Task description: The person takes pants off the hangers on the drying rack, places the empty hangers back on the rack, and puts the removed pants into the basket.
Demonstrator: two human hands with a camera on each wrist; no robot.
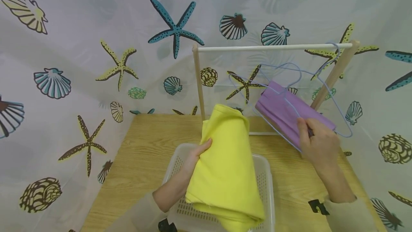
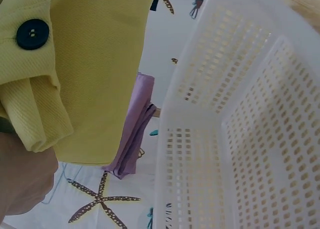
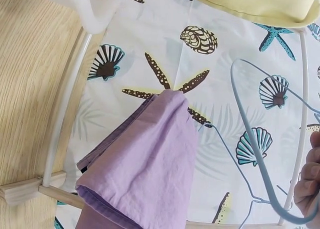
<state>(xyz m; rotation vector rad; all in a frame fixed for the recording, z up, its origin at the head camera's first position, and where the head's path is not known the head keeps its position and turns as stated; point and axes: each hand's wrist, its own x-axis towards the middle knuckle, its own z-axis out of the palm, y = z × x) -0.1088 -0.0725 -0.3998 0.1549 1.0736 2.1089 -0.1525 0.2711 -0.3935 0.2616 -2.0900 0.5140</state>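
My left hand [image 1: 186,167] holds a folded yellow garment [image 1: 225,167], with the thumb lying on its near side. A dark button [image 2: 33,34] shows on that garment in the left wrist view. My right hand [image 1: 318,144] grips a thin blue hanger [image 3: 250,131] by its wire, and nothing hangs on it. Behind this hanger, in the head view, a folded purple garment [image 1: 275,105] hangs from another blue hanger, whose hook sits over the rack's white bar [image 1: 251,48]. The yellow garment is held above a white perforated basket [image 1: 265,174].
The rack has wooden uprights [image 1: 199,81] and stands at the back right of the wooden table [image 1: 151,131]. The basket is at the table's front middle. A white curtain [image 1: 128,17] printed with shells and starfish surrounds the table at the back and sides.
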